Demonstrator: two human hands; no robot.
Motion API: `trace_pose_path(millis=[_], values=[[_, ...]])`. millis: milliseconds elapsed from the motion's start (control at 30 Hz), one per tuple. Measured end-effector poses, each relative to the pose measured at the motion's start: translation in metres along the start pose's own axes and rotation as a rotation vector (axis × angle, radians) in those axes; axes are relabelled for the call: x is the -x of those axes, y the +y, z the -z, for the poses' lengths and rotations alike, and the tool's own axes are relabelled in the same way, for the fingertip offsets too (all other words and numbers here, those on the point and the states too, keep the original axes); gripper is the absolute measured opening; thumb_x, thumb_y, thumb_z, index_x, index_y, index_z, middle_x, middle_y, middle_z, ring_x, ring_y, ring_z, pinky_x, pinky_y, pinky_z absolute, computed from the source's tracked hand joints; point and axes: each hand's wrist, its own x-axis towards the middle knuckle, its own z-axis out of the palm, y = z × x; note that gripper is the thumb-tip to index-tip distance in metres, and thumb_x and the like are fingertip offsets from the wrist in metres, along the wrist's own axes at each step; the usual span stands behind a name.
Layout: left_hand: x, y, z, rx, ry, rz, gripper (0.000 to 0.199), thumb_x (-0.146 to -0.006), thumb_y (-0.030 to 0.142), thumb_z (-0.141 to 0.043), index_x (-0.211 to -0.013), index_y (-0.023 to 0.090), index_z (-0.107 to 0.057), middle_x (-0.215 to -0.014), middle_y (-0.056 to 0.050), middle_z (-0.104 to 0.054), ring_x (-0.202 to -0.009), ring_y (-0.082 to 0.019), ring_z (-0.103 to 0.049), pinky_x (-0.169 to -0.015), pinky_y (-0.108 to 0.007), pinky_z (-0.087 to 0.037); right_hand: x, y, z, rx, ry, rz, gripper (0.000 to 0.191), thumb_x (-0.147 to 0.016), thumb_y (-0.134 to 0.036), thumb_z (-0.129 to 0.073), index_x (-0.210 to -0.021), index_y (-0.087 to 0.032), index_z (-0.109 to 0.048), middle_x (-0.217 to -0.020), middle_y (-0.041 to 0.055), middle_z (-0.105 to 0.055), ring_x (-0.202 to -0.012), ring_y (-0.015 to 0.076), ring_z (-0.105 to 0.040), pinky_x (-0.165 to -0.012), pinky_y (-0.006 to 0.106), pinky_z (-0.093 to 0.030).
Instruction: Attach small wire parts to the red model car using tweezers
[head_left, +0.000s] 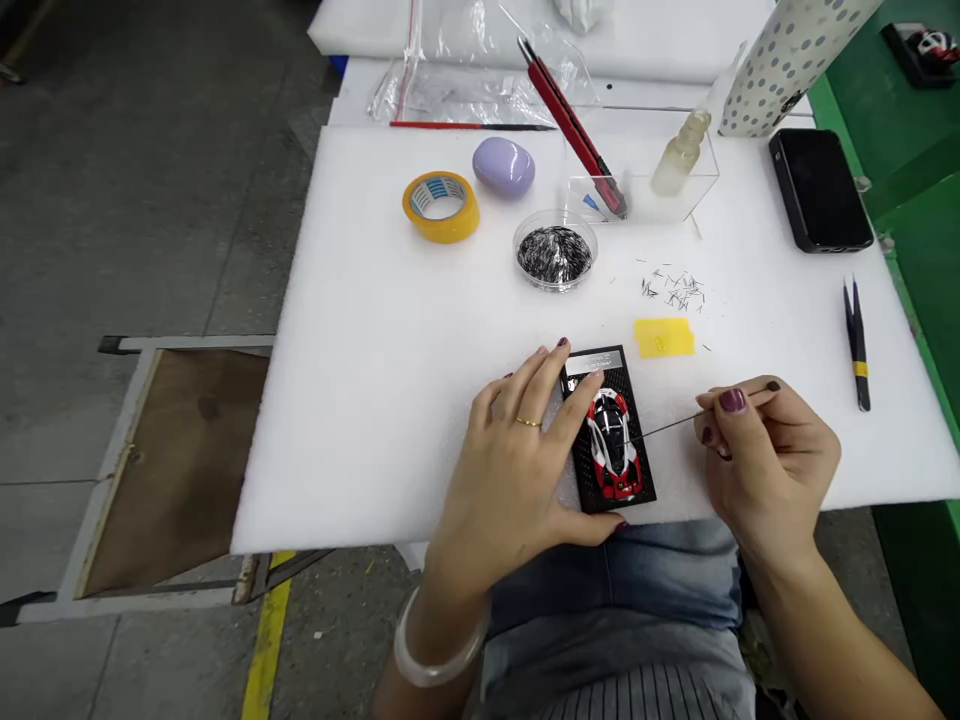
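Near the front edge of the white foam sheet (390,400) I see a small red, white and black model car (613,447) sitting on a black rectangular base (630,488) with a woven, carbon-like texture. My left hand (517,470) lies flat and spread beside it, fingers resting against the base's left edge and top corner, thumb touching its lower end; a thin gold ring and a pale smooth bangle show on that arm. My right hand (765,455) is pinched closed around a thin metal rod (664,426), whose tip reaches to the car's right side; whether it actually touches the bodywork I cannot tell.

Behind the car lies a yellow rectangular patch (664,337), and past it a loose scatter of tiny dark pins (673,288). A round clear dish (555,252) holds a dense heap of the same pins. Farther back sit a yellow tape roll (441,206), a smooth lilac egg-shaped case (503,166), a red utility knife (574,128) leaning into a clear box (675,190), and a small pale bottle (681,150). A glossy black phone (819,190) and black tweezers (856,345) lie well to the right.
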Motion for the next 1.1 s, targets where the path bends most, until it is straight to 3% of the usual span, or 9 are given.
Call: trace_pose_path(millis=[200,400,533,633,733,900,1000,1100], values=[[0.0,0.001,0.001,-0.023,0.007,-0.003,0.12,-0.057,0.08,-0.08,-0.151,0.017,-0.039,-0.161,-0.022,-0.035,-0.145,-0.04,-0.038,-0.11,-0.049,-0.031,0.002,0.0,-0.002,0.014,0.006,-0.008,0.02,-0.091,-0.038,-0.071,-0.073,-0.031,-0.071,-0.066,0.0011,-0.061,-0.054,0.0168,-0.051,-0.051,0.035,-0.041],[0.001,0.0,0.0,-0.02,-0.016,0.006,0.122,-0.058,0.084,-0.076,-0.153,0.018,-0.036,-0.164,-0.022,-0.029,-0.148,-0.041,-0.033,-0.111,-0.048,-0.03,-0.005,-0.013,0.002,-0.067,0.065,0.098,0.017,-0.091,-0.036,-0.071,-0.075,-0.031,-0.072,-0.067,0.0007,-0.061,-0.052,0.0162,-0.049,-0.047,0.036,-0.041],[0.0,-0.002,-0.002,-0.027,-0.035,-0.061,0.142,-0.046,0.091,-0.075,-0.155,0.012,-0.029,-0.165,-0.025,-0.023,-0.151,-0.042,-0.026,-0.114,-0.052,-0.028,-0.053,-0.041,0.003,0.184,0.213,0.469,0.02,-0.092,-0.037,-0.069,-0.074,-0.029,-0.071,-0.067,-0.0004,-0.062,-0.057,0.0167,-0.055,-0.053,0.036,-0.042],[-0.001,-0.002,-0.001,-0.06,-0.04,-0.082,0.144,-0.041,0.08,-0.086,-0.153,0.01,-0.029,-0.162,-0.026,-0.03,-0.148,-0.04,-0.033,-0.113,-0.054,-0.032,-0.107,-0.06,-0.002,0.339,0.178,0.706,0.027,-0.094,-0.035,-0.066,-0.07,-0.023,-0.065,-0.068,0.0002,-0.063,-0.061,0.0151,-0.056,-0.054,0.032,-0.037],[-0.001,-0.002,0.0,-0.056,-0.018,-0.096,0.139,-0.039,0.072,-0.091,-0.15,0.013,-0.031,-0.158,-0.026,-0.038,-0.144,-0.04,-0.041,-0.111,-0.056,-0.038,-0.156,-0.069,-0.012,0.413,0.145,0.818,0.027,-0.094,-0.031,-0.062,-0.069,-0.022,-0.058,-0.066,0.0003,-0.06,-0.058,0.0131,-0.048,-0.053,0.031,-0.032],[0.0,-0.003,0.0,-0.014,-0.008,-0.093,0.135,-0.039,0.073,-0.091,-0.148,0.016,-0.034,-0.155,-0.024,-0.042,-0.14,-0.04,-0.045,-0.111,-0.06,-0.042,-0.205,-0.056,-0.029,0.588,0.086,0.753,0.024,-0.094,-0.031,-0.058,-0.072,-0.023,-0.059,-0.069,0.0011,-0.062,-0.06,0.0149,-0.051,-0.061,0.032,-0.04],[0.001,-0.004,-0.001,-0.01,-0.006,-0.095,0.135,-0.039,0.071,-0.092,-0.148,0.017,-0.034,-0.155,-0.024,-0.042,-0.14,-0.041,-0.046,-0.111,-0.061,-0.043,-0.211,-0.047,-0.027,0.66,-0.025,0.659,0.015,-0.089,-0.033,-0.063,-0.082,-0.021,-0.067,-0.07,0.001,-0.065,-0.06,0.016,-0.054,-0.064,0.033,-0.042],[0.001,-0.004,-0.002,-0.015,0.006,-0.099,0.136,-0.037,0.068,-0.093,-0.148,0.016,-0.034,-0.154,-0.024,-0.044,-0.139,-0.041,-0.047,-0.109,-0.062,-0.044,-0.201,-0.043,-0.007,0.694,-0.074,0.544,0.015,-0.085,-0.033,-0.065,-0.09,-0.021,-0.072,-0.069,0.001,-0.067,-0.059,0.0165,-0.057,-0.064,0.032,-0.043]])
